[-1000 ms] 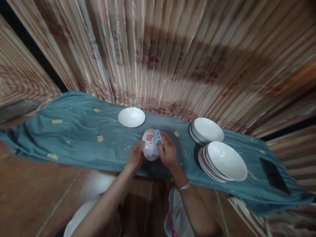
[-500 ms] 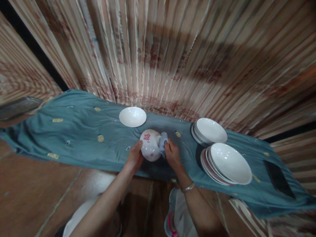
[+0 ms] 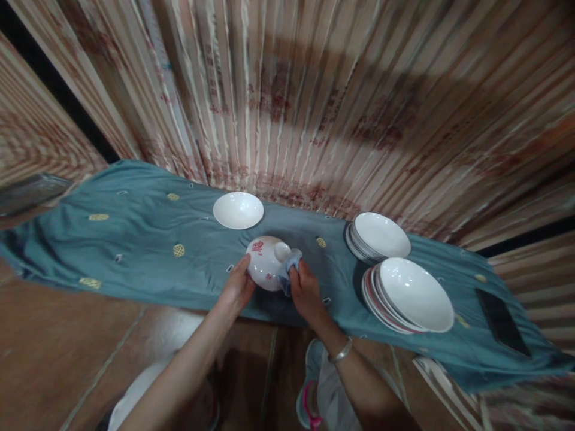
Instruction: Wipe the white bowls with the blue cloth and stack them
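My left hand (image 3: 237,289) holds a white bowl (image 3: 265,262) with red characters, turned bottom up and tilted over a teal cloth (image 3: 135,245). On the bowl's right side my right hand (image 3: 304,292) presses a small blue rag (image 3: 288,266) against it. A silver bangle (image 3: 340,352) sits on my right wrist.
A single white bowl (image 3: 238,210) rests on the cloth behind the held one. Two stacks of white bowls (image 3: 380,235) (image 3: 411,294) stand to the right, and a dark phone (image 3: 502,322) lies at the far right. A striped curtain (image 3: 314,108) hangs behind. Wood floor lies below.
The bowl has been turned and tipped further bottom up. My right hand and the rag have slid from the bowl's top down its right side.
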Demonstrator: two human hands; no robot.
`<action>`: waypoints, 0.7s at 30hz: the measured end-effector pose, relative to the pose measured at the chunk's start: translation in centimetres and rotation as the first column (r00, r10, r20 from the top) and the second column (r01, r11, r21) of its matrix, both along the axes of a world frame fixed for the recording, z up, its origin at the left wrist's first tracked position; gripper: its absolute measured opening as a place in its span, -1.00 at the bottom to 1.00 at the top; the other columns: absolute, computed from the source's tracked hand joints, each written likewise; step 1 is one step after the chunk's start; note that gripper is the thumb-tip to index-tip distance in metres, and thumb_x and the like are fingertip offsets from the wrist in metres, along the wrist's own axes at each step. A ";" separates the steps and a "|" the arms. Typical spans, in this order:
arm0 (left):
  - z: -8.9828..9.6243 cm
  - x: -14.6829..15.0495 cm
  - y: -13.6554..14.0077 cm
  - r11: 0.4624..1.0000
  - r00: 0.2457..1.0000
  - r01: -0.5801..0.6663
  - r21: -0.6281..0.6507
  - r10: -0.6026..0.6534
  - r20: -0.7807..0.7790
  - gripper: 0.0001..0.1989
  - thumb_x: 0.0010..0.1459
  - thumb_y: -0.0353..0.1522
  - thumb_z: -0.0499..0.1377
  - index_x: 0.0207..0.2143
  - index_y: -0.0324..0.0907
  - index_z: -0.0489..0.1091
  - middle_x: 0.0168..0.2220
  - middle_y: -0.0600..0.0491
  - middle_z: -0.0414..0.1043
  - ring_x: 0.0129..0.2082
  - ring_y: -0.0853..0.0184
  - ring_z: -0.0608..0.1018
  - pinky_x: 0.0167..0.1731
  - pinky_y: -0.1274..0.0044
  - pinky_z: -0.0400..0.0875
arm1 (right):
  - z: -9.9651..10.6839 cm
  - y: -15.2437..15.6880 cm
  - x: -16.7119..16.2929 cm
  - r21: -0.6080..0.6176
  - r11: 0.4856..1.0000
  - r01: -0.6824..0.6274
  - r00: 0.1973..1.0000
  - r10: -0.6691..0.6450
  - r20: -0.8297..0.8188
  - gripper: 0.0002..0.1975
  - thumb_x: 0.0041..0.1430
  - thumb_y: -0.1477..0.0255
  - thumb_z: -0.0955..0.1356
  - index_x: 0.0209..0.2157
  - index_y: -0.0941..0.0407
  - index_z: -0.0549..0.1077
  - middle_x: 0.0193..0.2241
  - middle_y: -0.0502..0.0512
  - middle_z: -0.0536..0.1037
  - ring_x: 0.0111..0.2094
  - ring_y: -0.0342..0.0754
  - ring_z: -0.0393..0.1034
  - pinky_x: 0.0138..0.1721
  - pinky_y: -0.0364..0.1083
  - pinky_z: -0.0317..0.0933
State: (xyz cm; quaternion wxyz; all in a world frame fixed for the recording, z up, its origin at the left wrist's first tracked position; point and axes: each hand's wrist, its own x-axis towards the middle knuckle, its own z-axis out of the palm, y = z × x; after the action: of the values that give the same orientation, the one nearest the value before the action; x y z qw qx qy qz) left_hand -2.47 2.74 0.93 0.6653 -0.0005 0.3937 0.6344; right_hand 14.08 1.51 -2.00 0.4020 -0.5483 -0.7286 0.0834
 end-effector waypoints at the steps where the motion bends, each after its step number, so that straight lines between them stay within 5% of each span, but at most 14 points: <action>1: -0.1 0.0 0.0 1.000 1.000 -0.005 -0.003 0.005 0.003 -0.79 0.18 -0.49 0.18 -0.12 -0.29 0.49 -0.43 0.01 0.61 -0.49 0.33 0.61 -0.32 0.53 0.58 | 0.0 -0.3 0.0 -0.004 1.000 -0.008 1.000 0.008 0.007 -0.66 0.41 0.37 0.13 0.08 0.15 0.36 -0.06 0.31 0.58 -0.02 0.09 0.50 -0.01 0.05 0.39; 8: -0.1 0.4 0.0 0.999 0.999 -0.045 0.026 0.045 0.005 -0.84 0.17 -0.51 0.20 -0.19 -0.31 0.51 -0.40 -0.03 0.61 -0.45 0.32 0.62 -0.23 0.53 0.58 | 0.4 -1.9 0.2 -0.005 0.999 -0.051 0.988 0.051 0.144 -0.67 0.37 0.35 0.21 0.06 0.21 0.38 0.03 0.37 0.50 0.06 0.14 0.43 0.07 0.10 0.36; 21: 0.5 0.6 -0.3 0.999 0.999 0.004 0.048 -0.002 -0.049 -0.90 0.18 -0.48 0.18 -0.30 -0.28 0.51 -0.46 0.02 0.58 -0.48 0.35 0.59 -0.28 0.54 0.56 | 1.9 -2.9 0.1 0.212 0.956 -0.201 0.901 0.096 0.422 -0.68 0.31 0.61 0.21 0.01 0.21 0.46 0.02 0.34 0.51 -0.03 0.07 0.43 0.04 0.05 0.36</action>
State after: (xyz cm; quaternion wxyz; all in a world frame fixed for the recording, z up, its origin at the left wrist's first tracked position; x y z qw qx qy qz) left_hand -1.86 2.42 1.45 0.6561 0.0317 0.3946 0.6425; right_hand 14.21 -1.43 -0.09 0.2995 -0.4409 -0.8408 -0.0947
